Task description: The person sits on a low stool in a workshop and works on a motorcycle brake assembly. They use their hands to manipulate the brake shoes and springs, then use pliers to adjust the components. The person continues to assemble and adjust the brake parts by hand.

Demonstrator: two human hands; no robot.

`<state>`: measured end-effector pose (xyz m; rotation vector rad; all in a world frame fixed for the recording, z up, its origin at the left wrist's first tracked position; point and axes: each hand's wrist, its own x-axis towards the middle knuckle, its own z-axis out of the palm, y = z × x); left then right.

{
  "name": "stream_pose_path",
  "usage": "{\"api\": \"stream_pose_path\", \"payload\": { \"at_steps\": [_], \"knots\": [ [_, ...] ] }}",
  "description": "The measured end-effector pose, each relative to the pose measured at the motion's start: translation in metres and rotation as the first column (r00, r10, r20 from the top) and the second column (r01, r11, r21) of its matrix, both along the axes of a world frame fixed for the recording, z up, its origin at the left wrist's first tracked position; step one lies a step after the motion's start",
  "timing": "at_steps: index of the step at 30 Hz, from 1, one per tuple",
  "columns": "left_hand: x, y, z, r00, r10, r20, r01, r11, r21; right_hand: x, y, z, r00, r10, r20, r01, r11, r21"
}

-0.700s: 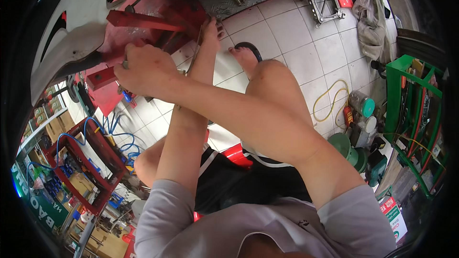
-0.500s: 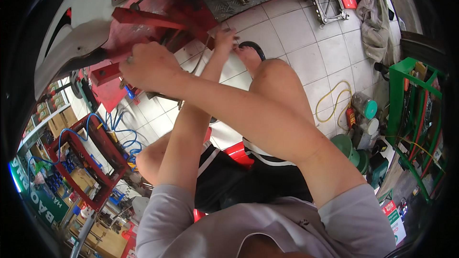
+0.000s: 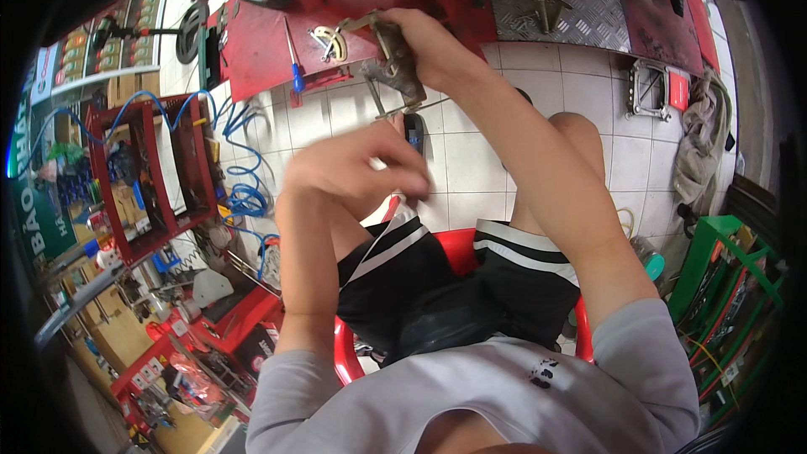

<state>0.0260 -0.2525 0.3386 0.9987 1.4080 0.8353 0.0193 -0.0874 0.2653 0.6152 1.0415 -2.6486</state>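
Observation:
My right hand (image 3: 429,46) reaches forward and is closed on a greasy dark metal bracket part (image 3: 393,63) at the edge of a red lift platform (image 3: 261,50). My left hand (image 3: 357,168) hovers lower, over my knee, with its fingers curled; it is blurred, so I cannot tell whether it holds anything. A dark blue tool (image 3: 412,130) lies on the white floor tiles between the two hands. A blue-handled screwdriver (image 3: 294,67) and a small curved metal piece (image 3: 329,42) rest on the platform. I sit on a red plastic stool (image 3: 450,252).
A red tool cart (image 3: 143,168) with a coiled blue air hose (image 3: 244,193) stands at the left. A green rack (image 3: 714,277) is at the right, with a grey rag (image 3: 698,143) and a metal frame (image 3: 647,88) on the tiles beyond it. Diamond plate (image 3: 555,0) lies ahead.
My left hand has pulled back from the red machine toward my knee. My right hand now grips the metal bracket part at the platform edge. The view has tilted.

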Motion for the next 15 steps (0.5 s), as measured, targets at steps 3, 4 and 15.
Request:
{"api": "stream_pose_path", "payload": {
  "at_steps": [3, 4, 15],
  "knots": [
    [-0.045, -0.041, -0.030, 0.760, 0.582, 0.289, -0.650, 0.697, 0.304, -0.007, -0.010, -0.004, 0.999, -0.036, 0.017, 0.037, 0.995, -0.089],
    [-0.058, -0.054, -0.052, 0.589, 0.713, 0.380, -0.808, 0.516, 0.284, -0.009, -0.012, -0.005, 0.999, -0.026, 0.022, 0.027, 0.998, -0.060],
    [-0.034, -0.026, -0.065, 0.577, 0.810, -0.107, -0.792, 0.587, 0.166, -0.023, -0.014, -0.018, 0.928, -0.336, 0.158, 0.359, 0.921, -0.153]
  ]
}}
